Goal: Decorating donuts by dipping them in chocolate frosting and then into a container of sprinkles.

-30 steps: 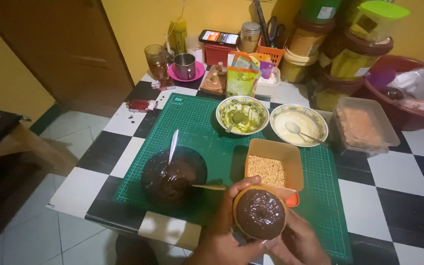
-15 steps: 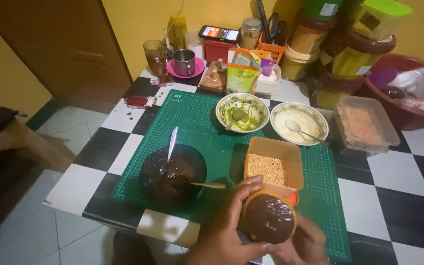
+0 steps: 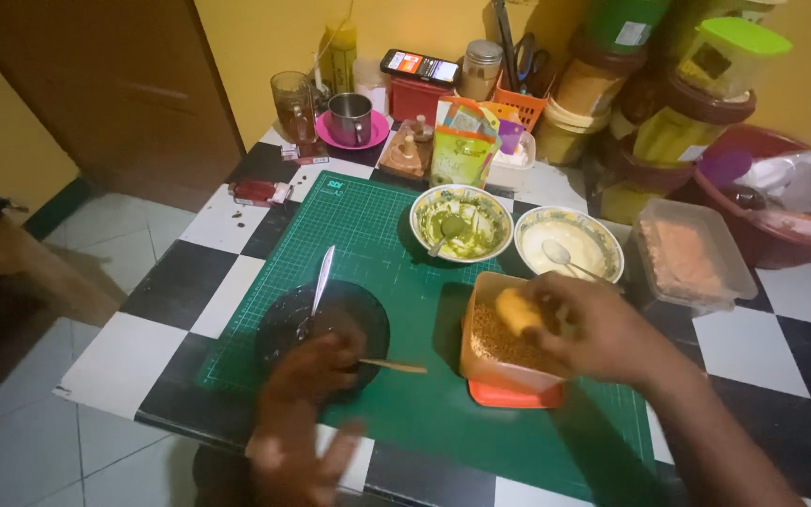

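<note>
My right hand [image 3: 603,329] holds a round doughnut [image 3: 519,310] over the orange tub of crumbs [image 3: 509,352], its pale underside turned up. My left hand [image 3: 307,418] hangs open and blurred near the table's front edge, holding nothing, just below the dark bowl of chocolate [image 3: 326,329]. A spoon [image 3: 319,286] and a thin wooden stick [image 3: 391,366] rest in that bowl. All of this sits on a green cutting mat [image 3: 377,235].
Behind the tub stand a bowl of green cream [image 3: 460,223] and a bowl of white cream [image 3: 569,242], each with a spoon. A clear box of pink bits [image 3: 687,253] is at right. Cups, jars, a phone and a red basin crowd the back. Checkered tabletop [image 3: 105,361].
The chocolate-topped doughnut, held by both hands near the front edge, has been carried up and turned over into the orange tub by my right hand. My left hand has let go.
</note>
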